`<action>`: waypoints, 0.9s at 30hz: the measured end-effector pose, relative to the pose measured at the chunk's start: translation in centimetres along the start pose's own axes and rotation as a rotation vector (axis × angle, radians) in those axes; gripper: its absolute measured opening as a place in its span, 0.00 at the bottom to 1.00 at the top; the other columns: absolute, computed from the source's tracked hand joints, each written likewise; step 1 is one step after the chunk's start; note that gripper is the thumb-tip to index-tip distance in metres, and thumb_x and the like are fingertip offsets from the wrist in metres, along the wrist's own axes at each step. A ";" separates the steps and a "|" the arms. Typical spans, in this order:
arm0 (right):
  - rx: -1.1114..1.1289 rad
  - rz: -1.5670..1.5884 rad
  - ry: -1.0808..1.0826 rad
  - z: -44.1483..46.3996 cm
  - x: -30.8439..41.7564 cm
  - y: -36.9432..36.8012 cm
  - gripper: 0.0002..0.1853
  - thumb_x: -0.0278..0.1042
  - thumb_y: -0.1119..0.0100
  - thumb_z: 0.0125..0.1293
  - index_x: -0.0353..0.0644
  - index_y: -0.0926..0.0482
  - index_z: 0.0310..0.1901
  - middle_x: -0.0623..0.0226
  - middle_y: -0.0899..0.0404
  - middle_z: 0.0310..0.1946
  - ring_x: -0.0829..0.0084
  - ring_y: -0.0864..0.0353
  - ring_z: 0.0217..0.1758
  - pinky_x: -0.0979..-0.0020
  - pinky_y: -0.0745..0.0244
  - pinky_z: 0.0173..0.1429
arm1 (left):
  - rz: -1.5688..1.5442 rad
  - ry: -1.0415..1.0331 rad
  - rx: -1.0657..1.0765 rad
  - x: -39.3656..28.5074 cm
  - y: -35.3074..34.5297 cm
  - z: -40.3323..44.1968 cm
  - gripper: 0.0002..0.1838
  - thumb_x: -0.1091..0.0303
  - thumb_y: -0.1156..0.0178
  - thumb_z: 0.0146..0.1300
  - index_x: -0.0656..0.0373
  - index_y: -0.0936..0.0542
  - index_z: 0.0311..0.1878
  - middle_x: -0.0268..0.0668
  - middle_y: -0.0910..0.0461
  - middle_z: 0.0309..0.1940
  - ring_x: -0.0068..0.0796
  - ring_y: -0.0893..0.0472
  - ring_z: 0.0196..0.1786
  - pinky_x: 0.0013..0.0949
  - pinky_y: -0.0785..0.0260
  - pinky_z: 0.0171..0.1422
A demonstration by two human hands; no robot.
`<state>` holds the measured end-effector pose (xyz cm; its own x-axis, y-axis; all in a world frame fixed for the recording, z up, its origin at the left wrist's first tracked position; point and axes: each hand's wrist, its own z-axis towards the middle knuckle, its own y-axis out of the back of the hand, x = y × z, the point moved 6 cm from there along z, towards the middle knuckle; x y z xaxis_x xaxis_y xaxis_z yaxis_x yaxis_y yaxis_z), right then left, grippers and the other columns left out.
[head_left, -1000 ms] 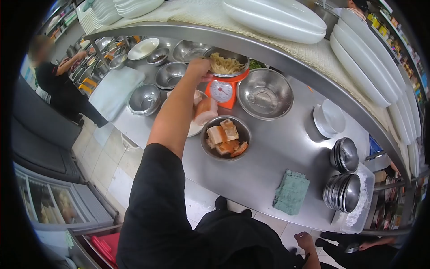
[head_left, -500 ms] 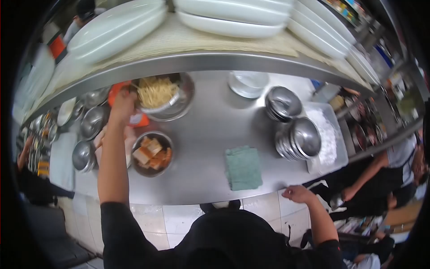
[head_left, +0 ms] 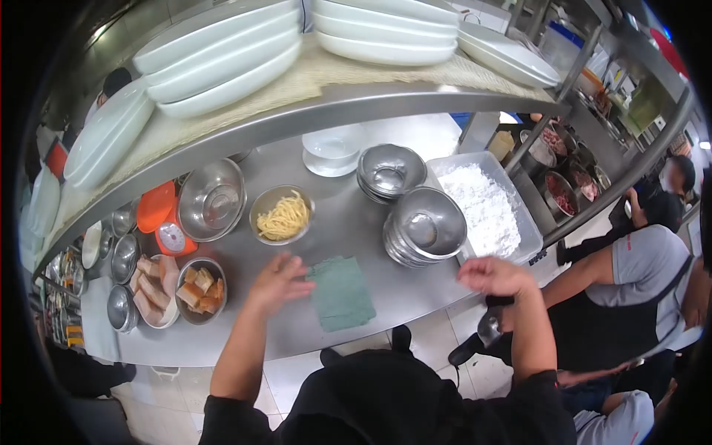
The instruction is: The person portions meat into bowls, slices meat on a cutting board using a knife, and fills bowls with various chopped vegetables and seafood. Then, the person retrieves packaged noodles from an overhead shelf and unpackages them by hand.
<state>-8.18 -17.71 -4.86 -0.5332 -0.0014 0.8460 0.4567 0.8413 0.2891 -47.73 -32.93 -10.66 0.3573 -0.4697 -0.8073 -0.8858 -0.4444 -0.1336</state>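
Two hands: both bare, reaching over the near side of the steel table (head_left: 267, 337).
Left hand (head_left: 278, 284): spreading its fingers wide, holding nothing visible; its fingertips are hovering by the left edge of the green cloth, contact unclear.
Right hand (head_left: 497, 278): bending its fingers loosely near the powder tub; I cannot tell how wide the grip is standing.
Green cloth (head_left: 343, 293): lying flat between the hands, nearer the left one.
Strip bowl (head_left: 306, 233): standing beyond the left hand, holding yellow strips (head_left: 280, 211).
Bowl stacks: two, with the nearer stack (head_left: 426, 230) leaning beside the tub and the farther stack (head_left: 391, 174) standing just behind.
Powder tub (head_left: 529, 222): holding white powder (head_left: 480, 211), sitting right of the stacks.
Orange scale (head_left: 172, 241): standing at the left, beside a large metal bowl (head_left: 213, 200).
Chunk bowl (head_left: 194, 319): holding browned chunks (head_left: 200, 288).
Co-worker (head_left: 638, 311): standing at the right, holding a metal utensil (head_left: 489, 326).
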 end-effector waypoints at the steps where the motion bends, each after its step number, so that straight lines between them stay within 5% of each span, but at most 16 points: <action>1: -0.020 0.099 -0.001 -0.5 0.4 2.2 0.12 0.42 0.37 0.69 0.42 0.20 0.44 0.80 0.24 0.29 0.84 0.29 0.32 0.78 0.32 0.38 | 0.064 -0.072 0.049 -0.7 -2.3 -0.3 0.30 0.61 0.45 0.72 0.63 0.43 0.71 0.52 0.27 0.57 0.41 0.15 0.45 0.38 0.20 0.49; 3: -0.090 0.185 0.058 -0.2 1.6 7.0 0.10 0.39 0.37 0.68 0.42 0.20 0.43 0.82 0.26 0.28 0.88 0.33 0.30 0.82 0.35 0.35 | 0.195 -0.239 0.086 -3.1 -7.0 0.4 0.33 0.61 0.42 0.70 0.67 0.43 0.71 0.52 0.27 0.58 0.36 0.15 0.44 0.34 0.21 0.48; 8: -0.236 0.176 0.146 1.6 2.0 14.8 0.12 0.41 0.37 0.68 0.41 0.20 0.41 0.81 0.27 0.26 0.88 0.35 0.26 0.83 0.40 0.29 | 0.557 -0.528 -0.099 -8.3 -13.8 10.4 0.36 0.56 0.37 0.64 0.72 0.35 0.66 0.51 0.18 0.43 0.30 0.15 0.38 0.32 0.23 0.40; 13: -0.292 -0.011 0.245 3.3 1.6 17.3 0.14 0.44 0.38 0.68 0.41 0.19 0.44 0.74 0.23 0.27 0.82 0.28 0.29 0.76 0.31 0.34 | 0.932 -0.178 -0.381 -11.4 -16.4 17.4 0.41 0.45 0.31 0.53 0.72 0.29 0.58 0.55 0.18 0.41 0.44 0.15 0.42 0.39 0.23 0.46; 17: -0.276 -0.101 0.204 1.1 1.2 16.8 0.17 0.46 0.38 0.67 0.39 0.19 0.45 0.71 0.21 0.29 0.78 0.25 0.31 0.72 0.28 0.37 | 1.232 -0.377 -0.438 -13.4 -17.4 19.9 0.28 0.60 0.38 0.57 0.71 0.29 0.55 0.62 0.20 0.45 0.53 0.18 0.50 0.42 0.25 0.55; 23: -0.301 -0.055 0.139 -0.3 -0.3 17.9 0.15 0.42 0.36 0.67 0.40 0.19 0.48 0.75 0.24 0.28 0.83 0.28 0.31 0.77 0.31 0.36 | 1.221 -0.699 -0.532 -16.2 -19.7 20.6 0.19 0.70 0.46 0.60 0.69 0.28 0.52 0.62 0.21 0.42 0.58 0.20 0.49 0.48 0.27 0.57; 27: -0.236 -0.008 0.167 -1.5 2.9 17.6 0.13 0.36 0.37 0.68 0.38 0.20 0.49 0.80 0.27 0.26 0.87 0.32 0.30 0.80 0.34 0.34 | 0.981 -0.798 -0.526 -17.4 -17.1 16.3 0.15 0.71 0.46 0.60 0.69 0.30 0.48 0.57 0.19 0.36 0.51 0.16 0.35 0.47 0.24 0.39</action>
<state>-0.63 -3.72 3.38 -0.4218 -0.1130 0.8996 0.6161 0.6923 0.3758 -43.66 -4.76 -3.65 -0.7704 -0.2729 -0.5762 -0.3944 -0.5061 0.7670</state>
